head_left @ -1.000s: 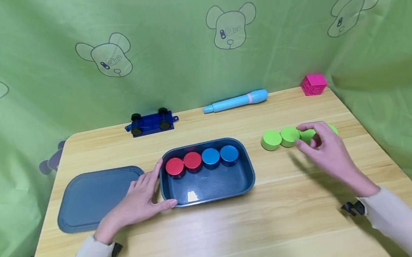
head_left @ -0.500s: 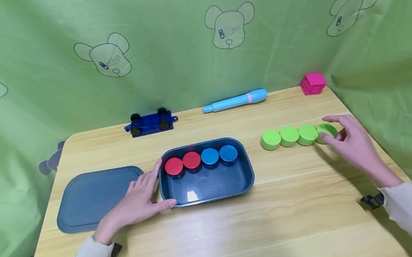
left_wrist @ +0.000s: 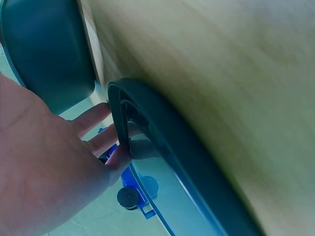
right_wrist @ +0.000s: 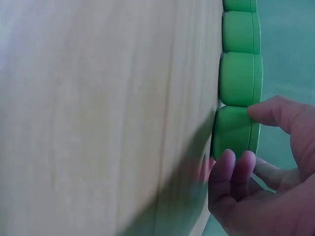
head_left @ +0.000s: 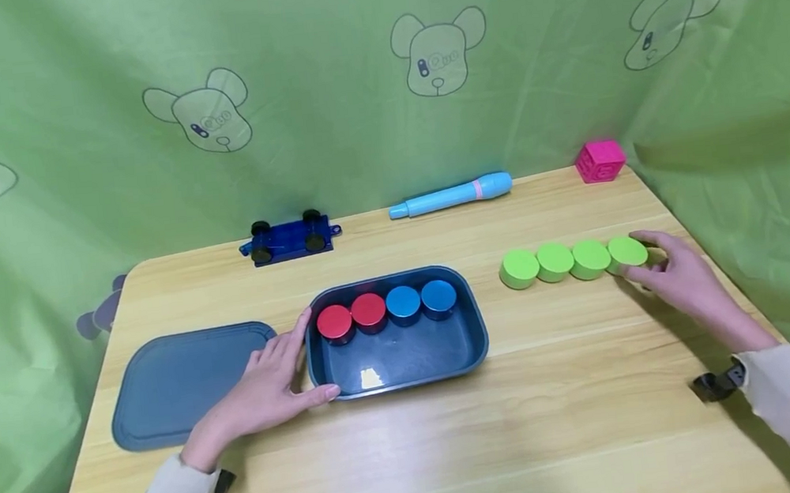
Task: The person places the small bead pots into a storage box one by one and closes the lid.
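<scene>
A dark blue box [head_left: 406, 360] holds two red cylinders [head_left: 335, 321] and two blue cylinders [head_left: 403, 301] in a row along its back. My left hand [head_left: 266, 386] rests against the box's left end, fingers along the side wall and thumb at the front rim. To the right, several short green cylinders [head_left: 555, 260] stand in a row, touching. My right hand [head_left: 691, 281] pinches the rightmost green cylinder [head_left: 627, 251] between thumb and fingers. In the right wrist view, this green cylinder [right_wrist: 231, 132] still stands beside its neighbour, a seam near one end.
A flat dark blue lid [head_left: 187, 382] lies left of the box. Along the table's back edge are a dark blue wheeled toy wagon [head_left: 290, 239], a light blue pen-like stick [head_left: 450, 195] and a pink cube [head_left: 600, 161]. A green curtain [head_left: 353, 108] hangs behind the table.
My right hand has moved right along the green row and now holds the rightmost green cylinder, whose top looked darker half a second ago. My left hand stays at the box.
</scene>
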`<action>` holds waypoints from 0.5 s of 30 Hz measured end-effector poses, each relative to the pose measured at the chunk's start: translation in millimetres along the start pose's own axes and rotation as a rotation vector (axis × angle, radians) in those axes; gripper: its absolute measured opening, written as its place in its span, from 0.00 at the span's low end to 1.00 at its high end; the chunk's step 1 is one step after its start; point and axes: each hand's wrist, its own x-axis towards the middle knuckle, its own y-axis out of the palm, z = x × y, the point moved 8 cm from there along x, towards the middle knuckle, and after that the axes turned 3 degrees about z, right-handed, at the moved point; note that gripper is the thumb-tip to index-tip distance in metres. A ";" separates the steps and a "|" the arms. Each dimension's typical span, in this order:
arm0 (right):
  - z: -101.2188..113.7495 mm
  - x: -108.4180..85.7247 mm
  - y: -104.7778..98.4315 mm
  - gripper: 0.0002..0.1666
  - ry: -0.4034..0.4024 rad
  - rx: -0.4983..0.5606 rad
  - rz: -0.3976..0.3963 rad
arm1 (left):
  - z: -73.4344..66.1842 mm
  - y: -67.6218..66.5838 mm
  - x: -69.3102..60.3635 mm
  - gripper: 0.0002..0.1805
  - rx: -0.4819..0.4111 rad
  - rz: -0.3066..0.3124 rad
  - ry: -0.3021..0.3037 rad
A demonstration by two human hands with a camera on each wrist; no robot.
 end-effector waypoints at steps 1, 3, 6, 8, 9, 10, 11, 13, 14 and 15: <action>-1.8 0.7 0.6 0.46 0.011 0.007 0.007 | 0.1 0.4 -0.2 0.67 0.000 0.001 -0.001; -4.4 1.6 1.5 0.46 0.029 0.025 0.016 | 0.3 0.7 -0.6 0.67 0.001 0.000 -0.003; -6.7 1.6 1.9 0.47 0.051 0.049 0.008 | 0.5 0.5 -1.1 0.67 0.006 -0.001 -0.005; -7.5 0.7 1.3 0.48 0.066 0.068 -0.008 | 0.5 0.6 -1.1 0.66 0.006 0.002 -0.006; -7.7 0.1 0.5 0.48 0.074 0.075 -0.019 | 0.4 0.7 -1.0 0.66 0.006 0.003 -0.006; -7.5 -0.6 -0.6 0.48 0.081 0.075 -0.032 | 0.3 0.7 -0.9 0.66 0.005 0.004 -0.006; -7.5 -1.5 -2.0 0.49 0.090 0.078 -0.044 | 0.2 0.8 -0.8 0.66 0.004 0.005 -0.006; -6.8 -4.0 -5.2 0.50 0.109 0.075 -0.072 | 0.4 1.1 -0.4 0.66 0.003 0.006 -0.005; -6.1 -5.5 -7.1 0.50 0.118 0.069 -0.086 | 0.6 1.3 -0.1 0.66 0.003 0.006 -0.004; -5.2 -7.4 -9.0 0.51 0.128 0.059 -0.098 | 0.7 1.4 0.1 0.67 0.004 0.006 -0.004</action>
